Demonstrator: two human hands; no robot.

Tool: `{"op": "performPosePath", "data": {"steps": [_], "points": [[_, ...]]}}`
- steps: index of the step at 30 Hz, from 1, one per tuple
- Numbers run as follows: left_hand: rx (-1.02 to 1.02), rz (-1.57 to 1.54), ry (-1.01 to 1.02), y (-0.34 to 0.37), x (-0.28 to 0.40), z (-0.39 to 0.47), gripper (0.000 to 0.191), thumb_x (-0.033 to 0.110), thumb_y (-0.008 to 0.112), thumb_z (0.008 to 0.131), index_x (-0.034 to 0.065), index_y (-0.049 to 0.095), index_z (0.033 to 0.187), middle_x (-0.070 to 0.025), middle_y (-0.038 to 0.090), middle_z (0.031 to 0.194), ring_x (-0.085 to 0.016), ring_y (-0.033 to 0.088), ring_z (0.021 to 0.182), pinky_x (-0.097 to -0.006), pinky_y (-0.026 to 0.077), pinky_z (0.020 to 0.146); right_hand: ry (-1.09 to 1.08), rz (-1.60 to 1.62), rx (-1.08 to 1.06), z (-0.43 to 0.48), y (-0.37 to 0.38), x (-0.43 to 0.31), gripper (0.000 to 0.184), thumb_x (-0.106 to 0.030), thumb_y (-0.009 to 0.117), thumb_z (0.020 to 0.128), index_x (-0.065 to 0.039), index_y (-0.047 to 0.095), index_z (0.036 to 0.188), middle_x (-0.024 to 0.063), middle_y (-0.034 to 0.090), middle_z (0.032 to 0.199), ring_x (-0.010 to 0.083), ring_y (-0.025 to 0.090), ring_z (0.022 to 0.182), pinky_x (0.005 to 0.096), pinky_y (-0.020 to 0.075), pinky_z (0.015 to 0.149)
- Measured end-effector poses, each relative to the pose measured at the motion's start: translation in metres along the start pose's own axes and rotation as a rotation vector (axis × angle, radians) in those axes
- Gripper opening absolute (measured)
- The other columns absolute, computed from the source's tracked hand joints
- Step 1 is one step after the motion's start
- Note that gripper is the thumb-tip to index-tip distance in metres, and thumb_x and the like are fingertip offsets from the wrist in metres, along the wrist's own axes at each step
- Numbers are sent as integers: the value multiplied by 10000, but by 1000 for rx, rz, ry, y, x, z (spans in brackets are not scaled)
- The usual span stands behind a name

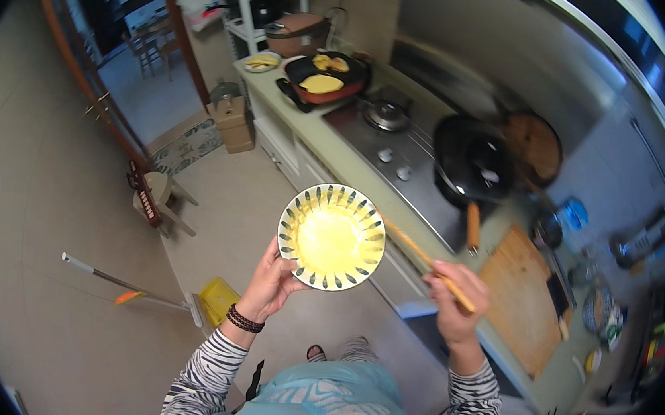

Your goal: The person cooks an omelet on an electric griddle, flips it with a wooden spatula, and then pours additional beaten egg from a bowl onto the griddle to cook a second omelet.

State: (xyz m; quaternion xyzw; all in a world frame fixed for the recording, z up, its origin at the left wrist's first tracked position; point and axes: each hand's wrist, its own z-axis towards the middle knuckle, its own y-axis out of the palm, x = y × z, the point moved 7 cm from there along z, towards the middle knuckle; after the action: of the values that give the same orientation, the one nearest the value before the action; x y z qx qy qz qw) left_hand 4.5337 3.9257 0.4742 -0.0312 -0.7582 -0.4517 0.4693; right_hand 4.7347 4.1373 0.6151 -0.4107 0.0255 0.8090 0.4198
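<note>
My left hand holds a patterned bowl by its near left rim, thumb over the edge. Dark leaf-like strokes ring its pale inner wall, and a yellow batter-like liquid covers the bottom. In my right hand is a pair of wooden chopsticks or a thin wooden utensil, pointing towards the bowl's right rim; its far end is partly hidden there. Farther ahead, a red electric pan on the counter holds a flat yellow round pancake and two smaller yellow pieces.
A gas hob carries a black lidded wok with a wooden handle. A cutting board lies on the counter at right. Beyond the pan are a plate of yellow food and a brown rice cooker. A stool stands left.
</note>
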Motion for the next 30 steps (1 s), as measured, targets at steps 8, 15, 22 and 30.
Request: {"op": "performPosePath", "data": {"steps": [8, 15, 22, 30], "points": [[49, -89, 101, -117, 94, 158, 642, -18, 425, 945, 74, 201, 1540, -201, 408, 1484, -391, 551, 1281, -597, 562, 954, 83, 457, 59, 146, 217, 133, 250, -51, 604, 991, 56, 652, 1212, 109, 532, 1080, 149, 652, 779, 270, 553, 716], [12, -43, 43, -153, 170, 333, 613, 58, 440, 983, 85, 224, 1556, -185, 407, 1506, -360, 523, 1321, -524, 537, 1017, 199, 525, 245, 277, 302, 252, 82, 92, 586, 950, 65, 607, 1025, 102, 577, 991, 211, 729, 834, 288, 602, 752], [-61, -8, -44, -170, 207, 496, 552, 135, 357, 1074, 93, 169, 1591, -125, 396, 1537, -242, 496, 1353, -408, 495, 1070, 65, -49, 122, 382, 329, 300, 90, 38, 614, 941, 72, 645, 1018, 161, 668, 964, 249, 739, 834, 301, 587, 734], [-283, 134, -145, -174, 222, 686, 550, 263, 348, 1108, 89, 177, 1601, -83, 385, 1554, -185, 447, 1379, -334, 410, 1120, -119, -621, 45, 462, 412, 362, 279, -2, 733, 778, -12, 697, 1055, 151, 700, 1015, 292, 719, 856, 369, 597, 714]]}}
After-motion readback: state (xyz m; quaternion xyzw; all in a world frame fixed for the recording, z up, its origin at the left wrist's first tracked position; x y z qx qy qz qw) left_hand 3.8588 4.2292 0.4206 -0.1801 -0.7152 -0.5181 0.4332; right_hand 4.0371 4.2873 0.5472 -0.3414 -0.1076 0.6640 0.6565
